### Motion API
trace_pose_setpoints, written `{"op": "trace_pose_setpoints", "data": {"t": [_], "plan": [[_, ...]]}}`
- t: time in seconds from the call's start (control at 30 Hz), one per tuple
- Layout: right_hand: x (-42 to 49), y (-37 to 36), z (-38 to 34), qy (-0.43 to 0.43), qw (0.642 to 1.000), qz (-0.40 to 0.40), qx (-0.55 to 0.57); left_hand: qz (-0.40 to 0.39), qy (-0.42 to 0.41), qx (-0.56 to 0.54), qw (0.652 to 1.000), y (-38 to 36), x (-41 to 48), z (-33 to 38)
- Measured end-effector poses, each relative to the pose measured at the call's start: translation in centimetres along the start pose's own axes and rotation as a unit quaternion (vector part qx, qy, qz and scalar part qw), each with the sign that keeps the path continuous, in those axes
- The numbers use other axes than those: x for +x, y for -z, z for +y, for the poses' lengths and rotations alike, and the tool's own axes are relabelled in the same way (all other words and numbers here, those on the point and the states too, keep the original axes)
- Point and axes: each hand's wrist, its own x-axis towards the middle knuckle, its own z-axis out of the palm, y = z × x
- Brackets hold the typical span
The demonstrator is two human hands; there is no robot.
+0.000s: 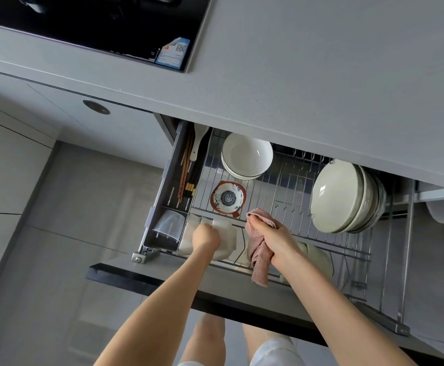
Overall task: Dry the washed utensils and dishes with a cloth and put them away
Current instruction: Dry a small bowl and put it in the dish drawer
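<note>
white dish (226, 241) upright at rack (294, 186) front-left corner, left hand (206, 236) curled round its top edge. right hand (273, 239) just beside, gripping pink cloth (259, 249). patterned bowl (227, 198) behind, white bowls (246, 155) at back edge, plates (339, 196) upright on right.

Sticker (173, 52) on the hob (83, 19) bears a QR code — print illegible; small bowl (227, 198) shows a blue emblem.
</note>
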Motion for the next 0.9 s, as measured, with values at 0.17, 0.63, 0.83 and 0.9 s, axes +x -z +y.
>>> {"op": "trace_pose_setpoints", "data": {"t": [0.17,0.63,0.83,0.9], "plan": [[-0.3,0.0,0.2,0.016,1.000,-0.011,0.015,0.013,-0.025,0.066,0.997,-0.4,0.4,-1.0],[-6.2,-0.8,-3.2,0.015,0.992,-0.102,0.066,-0.105,-0.070,-0.260,0.957,6.9,-7.0,3.3],[-12.4,-4.4,-9.1,0.043,0.974,-0.223,0.013,-0.287,-0.124,-0.429,0.848,14.2,-13.0,1.6],[-14.4,-7.5,-10.6,0.058,0.962,-0.264,-0.028,-0.253,-0.150,-0.490,0.821,16.1,-14.3,1.0]]}}
